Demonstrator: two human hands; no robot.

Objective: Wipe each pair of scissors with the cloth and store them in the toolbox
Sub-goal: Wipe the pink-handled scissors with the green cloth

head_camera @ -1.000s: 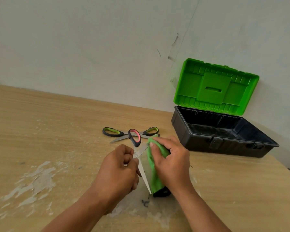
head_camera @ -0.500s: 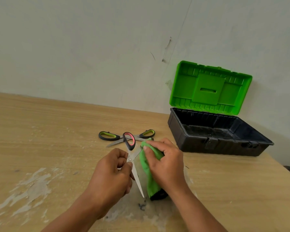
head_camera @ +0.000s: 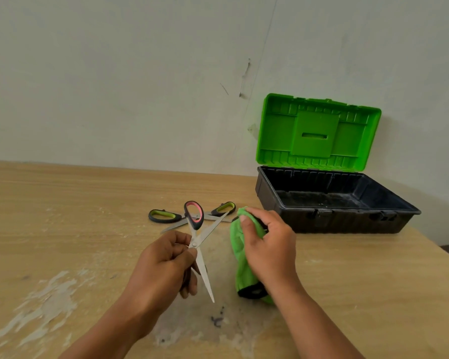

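My left hand pinches a pair of red-and-black-handled scissors near the pivot, blades spread open, one blade pointing down toward me. My right hand grips a green cloth just right of the scissors, a small gap between them. A second pair of scissors with green-and-black handles lies open on the wooden table behind my hands. The toolbox stands open at the back right, black tub with an upright green lid; I see nothing inside it.
The table's right edge runs close behind the toolbox, and a pale wall stands right behind the table. White scuffed patches mark the tabletop at the lower left and under my hands.
My right hand with the cloth has come off the blade and moved right. The red-handled scissors now stand free in my left hand, blades spread wider.
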